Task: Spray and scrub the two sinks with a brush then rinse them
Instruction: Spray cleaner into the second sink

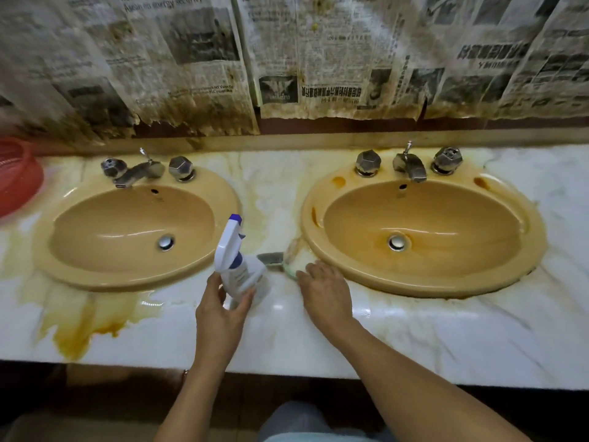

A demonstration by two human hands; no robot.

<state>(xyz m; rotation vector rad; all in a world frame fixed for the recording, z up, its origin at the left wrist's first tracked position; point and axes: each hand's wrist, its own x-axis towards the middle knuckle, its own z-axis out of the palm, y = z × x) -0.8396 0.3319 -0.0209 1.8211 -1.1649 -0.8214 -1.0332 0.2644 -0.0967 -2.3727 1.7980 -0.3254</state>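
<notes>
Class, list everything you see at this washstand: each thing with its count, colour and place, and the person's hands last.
counter: one, white marble with brown stains, along the wall
left sink, right sink: two, tan, set in the counter
taps: two, grey metal, one behind each basin
knobs: four, grey metal, two beside each tap
spray bottle: one, white and blue, tilted, between the sinks
brush: one, green and grey, on the counter between the sinks
basket: one, red, far left
newspapers: several stained sheets, on the wall
left hand: grips the spray bottle
right hand: fingers straight, by the brush
</notes>
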